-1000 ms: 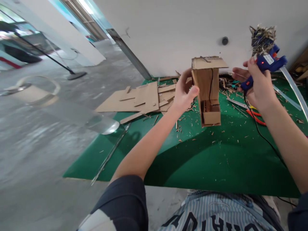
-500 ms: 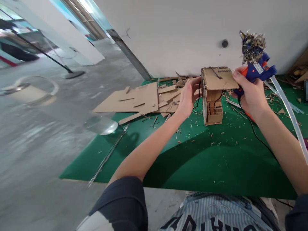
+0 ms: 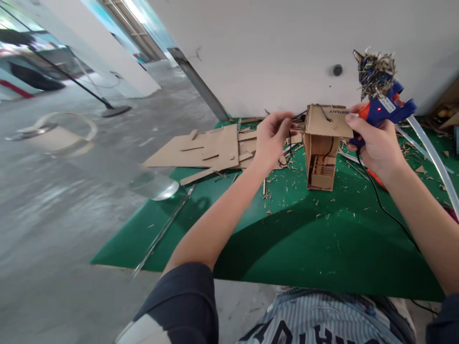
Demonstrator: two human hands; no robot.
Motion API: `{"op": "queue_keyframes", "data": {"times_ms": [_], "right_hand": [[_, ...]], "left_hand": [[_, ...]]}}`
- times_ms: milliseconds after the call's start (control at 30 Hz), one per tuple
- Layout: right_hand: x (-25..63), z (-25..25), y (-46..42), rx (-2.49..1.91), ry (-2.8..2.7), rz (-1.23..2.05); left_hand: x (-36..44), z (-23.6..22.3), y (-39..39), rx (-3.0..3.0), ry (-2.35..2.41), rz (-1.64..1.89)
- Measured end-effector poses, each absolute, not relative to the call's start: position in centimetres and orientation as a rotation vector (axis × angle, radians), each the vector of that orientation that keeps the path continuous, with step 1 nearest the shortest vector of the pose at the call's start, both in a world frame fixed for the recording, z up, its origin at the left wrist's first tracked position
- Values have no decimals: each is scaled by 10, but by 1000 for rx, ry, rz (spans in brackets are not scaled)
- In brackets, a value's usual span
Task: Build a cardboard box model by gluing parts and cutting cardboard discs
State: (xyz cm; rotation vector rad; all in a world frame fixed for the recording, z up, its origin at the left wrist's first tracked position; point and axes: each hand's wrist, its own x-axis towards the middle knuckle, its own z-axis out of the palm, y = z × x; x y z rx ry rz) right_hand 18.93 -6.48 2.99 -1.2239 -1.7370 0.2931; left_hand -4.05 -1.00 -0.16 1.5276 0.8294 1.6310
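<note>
A small cardboard box model stands upright on the green mat, its open side facing me. My left hand hovers just left of it, fingers pinched on a thin dark wire that runs to the box's top. My right hand is wrapped round a blue and orange hot glue gun, held nozzle-up right beside the box; the nozzle is caked with cardboard scraps. A clear glue stick juts from the gun's back.
Flat cardboard sheets and offcuts lie at the mat's far left. Scraps litter the mat around the box. A metal ruler rests on the mat's left edge. Red-handled pliers lie behind my right hand. A white wall stands behind.
The box came down from the air and now stands on the mat. My left hand let go of its side and pinched the wire. The glue gun moved closer to the box.
</note>
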Motion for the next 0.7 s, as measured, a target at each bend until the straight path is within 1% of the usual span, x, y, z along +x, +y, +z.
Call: {"op": "queue_keyframes", "data": {"times_ms": [67, 167, 333, 433, 533, 700], "right_hand": [[189, 33, -68, -1229, -1776, 295], [187, 38, -73, -1215, -1790, 397], [186, 42, -80, -1202, -1777, 511], [188, 42, -82, -1222, -1826, 435], [189, 42, -83, -1232, -1904, 310], [187, 45, -86, -1159, -1874, 466]], "left_hand": [[-45, 6, -11, 1539, 877, 1670], [-52, 17, -15, 1566, 930, 1701], [-58, 29, -18, 1648, 968, 1678], [-55, 38, -11, 1741, 1020, 1706], [-44, 57, -3, 1815, 1006, 1665], [-20, 101, 9, 1937, 898, 1578]]}}
